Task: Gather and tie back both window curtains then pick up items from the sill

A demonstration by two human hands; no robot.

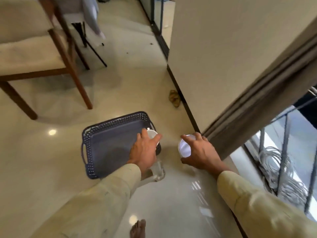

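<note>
My left hand [145, 150] grips a white cup [152, 134] over the near right corner of a dark blue plastic basket [109, 143] that sits on the floor. My right hand [199, 152] holds a second white cup [184, 148] from above, to the right of the basket and just left of the window sill [214, 189]. A clear glass [159, 170] stands by the basket's near right corner, partly hidden under my left wrist. A brown curtain [267, 93] hangs gathered at the right, beside the window [284, 152].
A wooden chair [42, 54] with a cream cushion stands at the left. A wall corner [173, 69] with a dark skirting runs down to the curtain. A small brown object [175, 98] lies by the skirting. My bare foot [138, 229] shows at the bottom.
</note>
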